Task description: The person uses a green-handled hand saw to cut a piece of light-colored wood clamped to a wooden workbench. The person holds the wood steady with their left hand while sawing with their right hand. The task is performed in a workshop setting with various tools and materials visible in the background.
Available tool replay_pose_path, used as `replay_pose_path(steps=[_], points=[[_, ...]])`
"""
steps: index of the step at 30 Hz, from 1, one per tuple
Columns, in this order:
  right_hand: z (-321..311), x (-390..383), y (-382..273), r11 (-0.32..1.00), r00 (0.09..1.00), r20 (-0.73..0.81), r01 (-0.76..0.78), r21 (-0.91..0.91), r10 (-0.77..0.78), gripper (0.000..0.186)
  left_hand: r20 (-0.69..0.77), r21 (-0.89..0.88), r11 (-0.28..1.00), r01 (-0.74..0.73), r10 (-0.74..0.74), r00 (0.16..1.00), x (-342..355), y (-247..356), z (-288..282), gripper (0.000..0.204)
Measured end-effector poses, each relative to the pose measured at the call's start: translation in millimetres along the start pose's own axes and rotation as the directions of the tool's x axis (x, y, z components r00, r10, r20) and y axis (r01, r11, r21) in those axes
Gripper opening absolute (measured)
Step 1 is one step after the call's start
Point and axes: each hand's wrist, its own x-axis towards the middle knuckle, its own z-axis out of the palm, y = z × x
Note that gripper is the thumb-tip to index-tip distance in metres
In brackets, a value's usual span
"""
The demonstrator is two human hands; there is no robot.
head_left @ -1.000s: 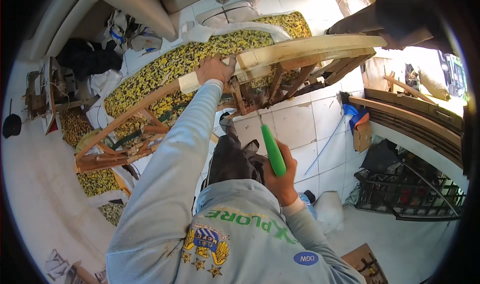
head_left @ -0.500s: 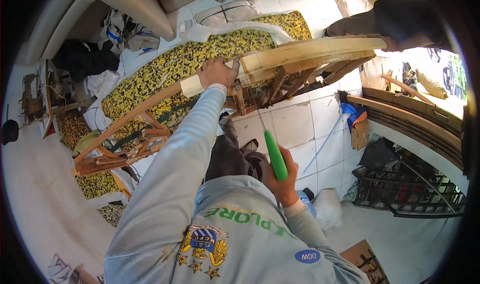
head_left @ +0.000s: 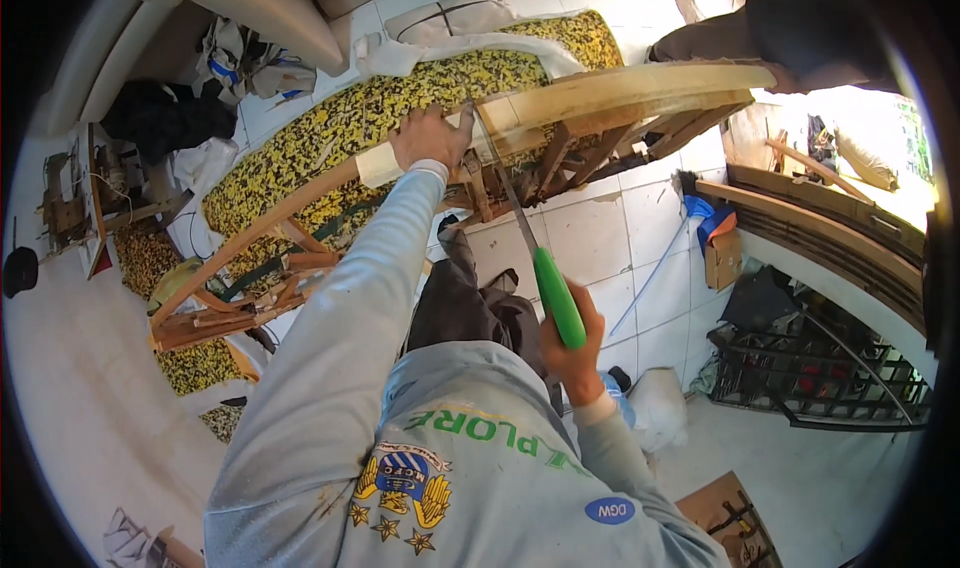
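My left hand [head_left: 428, 136] lies flat with fingers spread on the curved wooden rail [head_left: 600, 93] of the sofa frame, while my right hand [head_left: 572, 343] clenches the green handle of a handsaw [head_left: 556, 296], its blade reaching up to that rail.

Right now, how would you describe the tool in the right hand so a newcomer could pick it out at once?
Start at the curved wooden frame lying over the yellow speckled foam. From its top rail a thin metal blade slants down to the right hand. That is the hand saw: its bright green handle is the only green tool among the bare wood.
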Motion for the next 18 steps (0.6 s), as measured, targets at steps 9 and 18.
replay_pose_path(steps=[9,18], points=[[31,40,9,0.996,0.996,0.023,0.089,-0.006,-0.089,0.053,-0.003,0.010,1.000,-0.019,0.019,1.000,3,-4,4,0.070],[24,24,7,0.999,1.000,0.026,0.010,0.041,-0.011,0.058,-0.076,0.040,0.996,-0.079,0.082,0.994,36,-2,13,0.069]])
